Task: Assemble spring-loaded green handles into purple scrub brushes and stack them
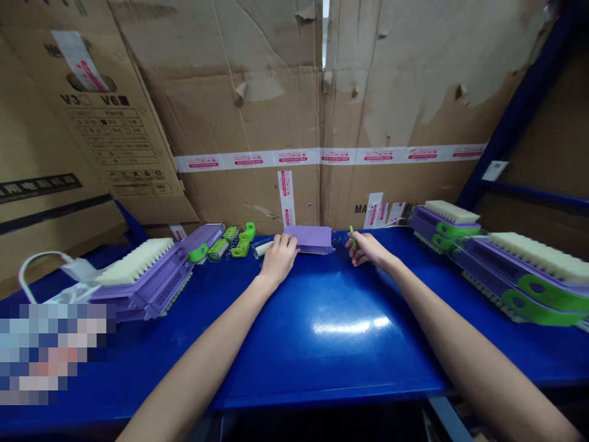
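A flat purple plastic case (309, 236) lies near the back of the blue table, in front of the cardboard. My left hand (280, 258) grips its left end, fingers bent together over the corner. To the right of the case and apart from it, my right hand (368, 249) pinches a small bright-green plastic piece (352, 231), which sticks up above the fingertips; its lower part is hidden by the fingers. Just left of my left hand is a white cylindrical piece (263, 247) in what looks like clear wrapping.
Green plastic brackets (243, 240) and wrapped green parts (218, 248) lie at the back left. Purple cases with cream bristle pads stand stacked on the left (138, 276) and right (529, 270). Cardboard (248, 123) walls the back; a blue post (519, 104) rises at right.
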### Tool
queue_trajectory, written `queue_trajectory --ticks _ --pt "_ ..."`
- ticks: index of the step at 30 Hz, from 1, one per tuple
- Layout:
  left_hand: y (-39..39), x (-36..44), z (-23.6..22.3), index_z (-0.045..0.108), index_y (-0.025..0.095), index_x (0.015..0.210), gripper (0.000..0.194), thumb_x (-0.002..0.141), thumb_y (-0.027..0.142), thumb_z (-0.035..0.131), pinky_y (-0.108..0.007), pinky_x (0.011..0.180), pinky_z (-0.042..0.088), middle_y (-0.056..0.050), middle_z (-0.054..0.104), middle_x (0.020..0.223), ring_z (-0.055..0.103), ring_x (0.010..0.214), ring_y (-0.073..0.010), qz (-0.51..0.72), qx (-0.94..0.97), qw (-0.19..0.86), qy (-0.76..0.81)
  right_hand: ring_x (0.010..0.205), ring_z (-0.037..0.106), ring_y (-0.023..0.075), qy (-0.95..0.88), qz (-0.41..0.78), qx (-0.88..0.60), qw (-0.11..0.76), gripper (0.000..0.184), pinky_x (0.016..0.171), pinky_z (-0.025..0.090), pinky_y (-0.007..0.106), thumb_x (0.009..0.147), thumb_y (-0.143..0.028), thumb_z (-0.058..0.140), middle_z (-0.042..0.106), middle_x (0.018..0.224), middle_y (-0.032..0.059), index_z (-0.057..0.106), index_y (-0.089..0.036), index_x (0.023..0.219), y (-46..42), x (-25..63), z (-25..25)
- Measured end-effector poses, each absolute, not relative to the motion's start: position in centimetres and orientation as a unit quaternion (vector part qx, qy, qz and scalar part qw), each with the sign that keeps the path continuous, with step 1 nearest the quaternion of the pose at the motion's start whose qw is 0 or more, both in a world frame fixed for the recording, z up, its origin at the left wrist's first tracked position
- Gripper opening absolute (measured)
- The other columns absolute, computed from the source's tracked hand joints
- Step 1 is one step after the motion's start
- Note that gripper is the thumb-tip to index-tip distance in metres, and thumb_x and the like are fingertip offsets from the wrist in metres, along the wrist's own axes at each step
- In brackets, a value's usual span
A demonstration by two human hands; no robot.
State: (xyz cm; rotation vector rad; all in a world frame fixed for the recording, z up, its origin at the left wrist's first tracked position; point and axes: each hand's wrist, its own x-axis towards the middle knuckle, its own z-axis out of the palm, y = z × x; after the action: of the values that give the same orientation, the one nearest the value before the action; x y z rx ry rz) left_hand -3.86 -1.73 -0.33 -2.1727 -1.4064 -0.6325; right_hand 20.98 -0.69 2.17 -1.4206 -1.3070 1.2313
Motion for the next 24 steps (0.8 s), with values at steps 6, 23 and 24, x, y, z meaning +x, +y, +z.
queue_trajectory --ticks 6,23,24 --pt "-2.3 -3.3 -0.2 0.057 0.018 0.102 0.02 0.091 0.029 0.044 -0.034 0.073 0.048 -0.012 0.058 0.105 0.052 0.099 -0.0257 -0.208 -0.799 0.252 -0.505 0.045 0.061 0.016 -0.524 0.476 -0.548 0.445 0.024 0.038 0.05 0.025 0.088 -0.038 0.051 0.061 0.059 0.003 0.055 -0.015 0.087 -0.8 19.1 1.7" --pt "-2.4 -3.1 -0.3 0.052 0.017 0.117 0.031 0.092 0.033 0.041 -0.036 0.074 0.048 -0.013 0.058 0.104 0.054 0.096 -0.0267 -0.201 -0.793 0.258 -0.514 0.075 0.065 0.0182 -0.567 0.292 -0.505 0.581 0.044 0.063 0.058 0.032 0.068 -0.039 0.069 0.067 0.084 0.0025 0.056 -0.019 0.105 -1.2 16.7 0.3" --pt "-2.4 -3.1 -0.4 0.051 0.017 0.118 0.032 0.092 0.033 0.04 -0.036 0.075 0.048 -0.013 0.058 0.104 0.054 0.096 -0.0263 -0.199 -0.798 0.257 -0.508 0.079 0.066 0.0196 -0.582 0.252 -0.507 0.584 0.044 0.068 0.057 0.034 0.069 -0.039 0.068 0.068 0.089 0.0039 0.057 -0.019 0.106 -1.3 16.6 0.5"
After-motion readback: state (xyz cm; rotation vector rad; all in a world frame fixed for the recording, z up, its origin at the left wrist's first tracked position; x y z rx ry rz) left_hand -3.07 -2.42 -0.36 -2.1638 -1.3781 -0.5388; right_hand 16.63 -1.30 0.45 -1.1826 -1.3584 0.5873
